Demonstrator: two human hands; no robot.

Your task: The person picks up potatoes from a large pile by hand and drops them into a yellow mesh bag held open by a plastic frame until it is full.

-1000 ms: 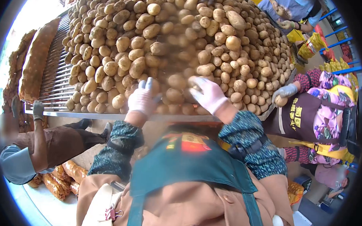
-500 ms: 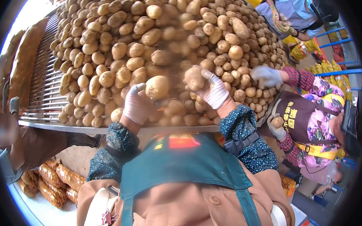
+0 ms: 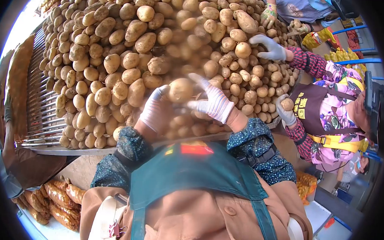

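My left hand [image 3: 153, 113], in a striped white glove, grips a large round potato [image 3: 181, 91] in front of my apron, its thumb along the near side. Just right of that potato is my right hand [image 3: 215, 102], gloved the same way; its fingers are spread and hold nothing. Both hands hover over the near part of a big potato heap [image 3: 111, 63]. A blurred smear runs down the middle of the view and softens the potatoes behind my hands.
The heap lies on a slatted metal table [image 3: 37, 87] with a metal front edge [image 3: 91, 151]. At the right, a co-worker's gloved hand [image 3: 270, 48] reaches over the potatoes. Another person works farther back. Filled net bags [image 3: 62, 196] lie at lower left.
My right hand has let go of its potato and opened, moving down and left toward my left hand. The left hand's potato has shifted right. The co-worker's hand has moved up and left over the heap.
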